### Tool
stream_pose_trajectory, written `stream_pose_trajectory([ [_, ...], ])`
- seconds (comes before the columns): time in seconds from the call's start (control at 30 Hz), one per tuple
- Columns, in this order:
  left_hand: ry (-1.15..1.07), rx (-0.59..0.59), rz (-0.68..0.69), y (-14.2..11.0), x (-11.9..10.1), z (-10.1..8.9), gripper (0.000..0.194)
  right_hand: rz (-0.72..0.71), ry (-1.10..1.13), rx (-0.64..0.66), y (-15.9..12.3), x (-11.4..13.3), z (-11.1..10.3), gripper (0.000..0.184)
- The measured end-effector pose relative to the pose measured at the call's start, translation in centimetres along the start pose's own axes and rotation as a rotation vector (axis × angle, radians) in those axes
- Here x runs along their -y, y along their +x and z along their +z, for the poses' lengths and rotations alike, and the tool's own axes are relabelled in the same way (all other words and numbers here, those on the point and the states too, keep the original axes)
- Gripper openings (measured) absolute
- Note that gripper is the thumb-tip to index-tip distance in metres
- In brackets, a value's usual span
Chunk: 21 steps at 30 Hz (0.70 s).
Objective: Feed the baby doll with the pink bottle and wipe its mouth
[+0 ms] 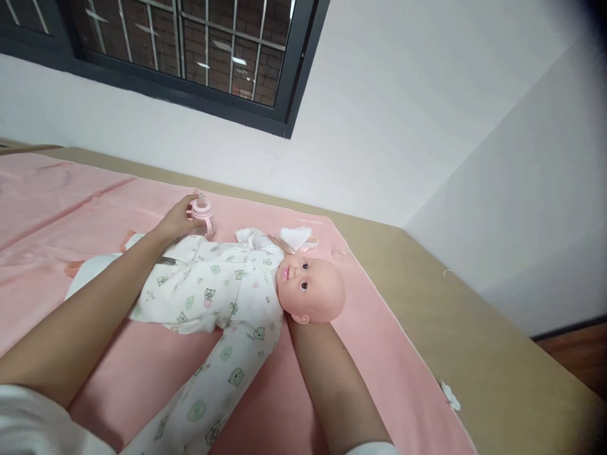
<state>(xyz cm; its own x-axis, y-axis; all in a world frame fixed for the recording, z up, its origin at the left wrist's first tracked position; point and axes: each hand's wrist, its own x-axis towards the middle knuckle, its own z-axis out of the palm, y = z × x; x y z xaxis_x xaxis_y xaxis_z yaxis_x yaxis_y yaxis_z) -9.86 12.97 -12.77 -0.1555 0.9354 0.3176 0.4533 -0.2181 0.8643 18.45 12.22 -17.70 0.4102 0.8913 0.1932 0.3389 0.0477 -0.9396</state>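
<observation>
A baby doll (310,287) lies on its back, its head to the right, in a white suit (213,278) printed with small green animals. My left arm crosses over the doll's legs. At its end, my left hand (177,219) is closed round the near-left side of a pink baby bottle (203,215) with a clear teat and side handles, which stands upright beside the doll. My right forearm (332,373) runs under the doll's head and neck. The right hand itself is mostly hidden there, and its grip does not show.
A pink sheet (379,335) covers much of the wooden surface (455,328). Behind the doll's shoulder lies a white tissue-like piece (296,237). A small white scrap (450,395) rests at the sheet's right edge. A white wall and a barred window (227,57) stand behind.
</observation>
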Motion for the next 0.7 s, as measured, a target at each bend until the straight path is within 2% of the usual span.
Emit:
stream_pose_trajectory([
  [0.1, 0.038, -0.028, -0.055, 0.1, 0.6, 0.1, 0.075, 0.055, -0.237, -0.061, 0.3, -0.2, -0.1, 0.011],
  [0.17, 0.063, -0.054, -0.092, 0.2, 1.0, 0.1, 0.073, 0.066, -0.343, -0.057, 0.5, -0.3, -0.1, 0.011],
  [0.3, 0.063, -0.058, -0.114, 0.3, 1.4, 0.1, 0.073, -0.122, -0.347, 0.132, 0.7, -0.7, -0.1, 0.013],
  [0.37, 0.042, -0.032, -0.12, 0.4, 1.4, 0.2, 0.077, -0.197, -0.27, 0.151, 0.7, -0.7, 0.0, 0.018],
  [0.4, 0.028, -0.019, -0.122, 0.4, 1.4, 0.3, 0.079, -0.198, -0.224, 0.099, 0.6, -0.7, 0.0, 0.022],
  [0.47, 0.006, 0.004, -0.128, 0.3, 1.4, 0.4, 0.084, -0.158, -0.116, -0.101, 0.4, -0.4, 0.1, 0.026],
  [0.53, 0.007, 0.026, -0.132, 0.3, 1.4, 0.4, 0.086, -0.115, -0.006, -0.25, 0.1, 0.1, 0.0, 0.023],
  [0.67, 0.066, 0.066, -0.132, 0.7, 1.9, -0.6, 0.097, 0.034, -0.005, -0.278, -0.5, 1.0, -0.5, 0.009],
  [0.7, 0.094, 0.061, -0.129, 0.9, 2.1, -1.1, 0.103, 0.092, -0.018, -0.328, -0.7, 1.2, -0.5, 0.009],
])
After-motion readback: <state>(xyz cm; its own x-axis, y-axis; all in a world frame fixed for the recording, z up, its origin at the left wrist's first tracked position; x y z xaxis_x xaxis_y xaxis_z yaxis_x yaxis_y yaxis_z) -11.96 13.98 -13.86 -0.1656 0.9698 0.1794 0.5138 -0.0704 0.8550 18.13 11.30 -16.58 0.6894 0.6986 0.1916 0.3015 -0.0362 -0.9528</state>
